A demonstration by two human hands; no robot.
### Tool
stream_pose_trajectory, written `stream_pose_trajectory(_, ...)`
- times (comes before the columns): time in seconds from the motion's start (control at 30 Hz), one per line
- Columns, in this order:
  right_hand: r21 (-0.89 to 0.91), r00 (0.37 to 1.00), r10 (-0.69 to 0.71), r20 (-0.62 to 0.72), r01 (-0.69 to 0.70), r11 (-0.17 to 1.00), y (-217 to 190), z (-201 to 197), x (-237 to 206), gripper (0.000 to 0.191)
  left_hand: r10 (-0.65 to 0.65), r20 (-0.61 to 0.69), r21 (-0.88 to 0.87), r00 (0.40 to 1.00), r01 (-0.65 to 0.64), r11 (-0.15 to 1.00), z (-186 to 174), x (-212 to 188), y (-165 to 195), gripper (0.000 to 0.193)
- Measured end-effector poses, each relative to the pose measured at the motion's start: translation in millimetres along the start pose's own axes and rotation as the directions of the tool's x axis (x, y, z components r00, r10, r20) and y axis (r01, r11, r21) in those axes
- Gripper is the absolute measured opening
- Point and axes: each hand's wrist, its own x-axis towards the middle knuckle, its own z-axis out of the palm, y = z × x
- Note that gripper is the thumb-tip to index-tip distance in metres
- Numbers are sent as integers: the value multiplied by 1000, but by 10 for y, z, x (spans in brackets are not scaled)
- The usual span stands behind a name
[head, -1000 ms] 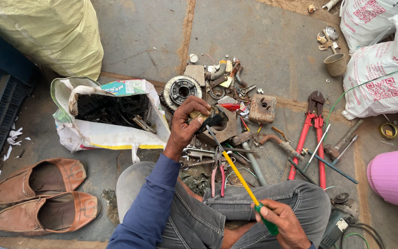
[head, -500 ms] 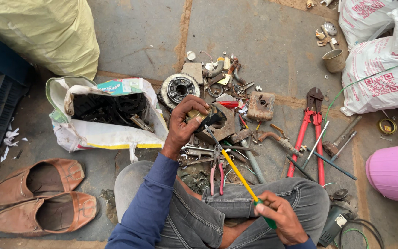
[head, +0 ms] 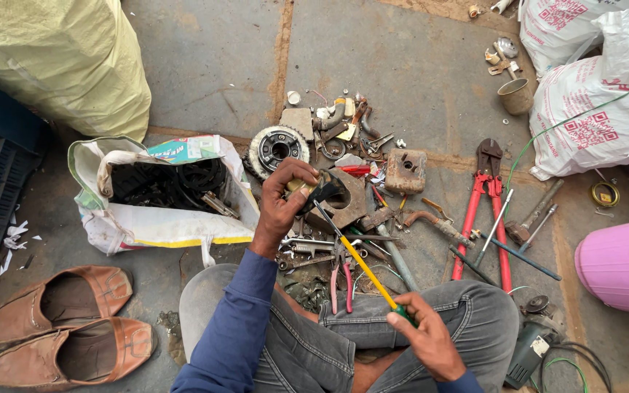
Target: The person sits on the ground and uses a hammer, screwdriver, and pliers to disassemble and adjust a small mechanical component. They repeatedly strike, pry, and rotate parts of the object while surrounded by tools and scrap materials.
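The left hand (head: 282, 200) is closed around a small dark metal part (head: 322, 191), held just above the heap of scrap metal (head: 343, 153) on the concrete floor (head: 205, 65). The right hand (head: 431, 342) grips the green handle of a yellow-shafted screwdriver (head: 362, 262), whose tip meets the part. Left of the heap sits a white sack (head: 154, 218) of dark pieces; right of it lie red bolt cutters (head: 483, 211).

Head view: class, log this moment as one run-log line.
left hand: grips small dark part | right hand: holds yellow screwdriver | tip: at part
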Motion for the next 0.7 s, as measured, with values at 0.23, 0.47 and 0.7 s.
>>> stream_pose_trajectory(0.23, -178, 996, -57, -64, 45, 983, -82, 102, 62, 30, 13, 31, 7, 999, -13, 1000, 21, -4, -78, 18)
stream_pose_trajectory(0.47, -296, 990, -74, -122, 35, 954, -266, 167, 74, 28, 13, 41, 22, 999, -14, 1000, 27, -13, -111, 17)
stream_pose_trajectory(0.7, -217, 998, -40, -53, 28, 976, -295, 172, 154, 30, -16, 45, 44, 999, 14, 999, 56, -12, -169, 15)
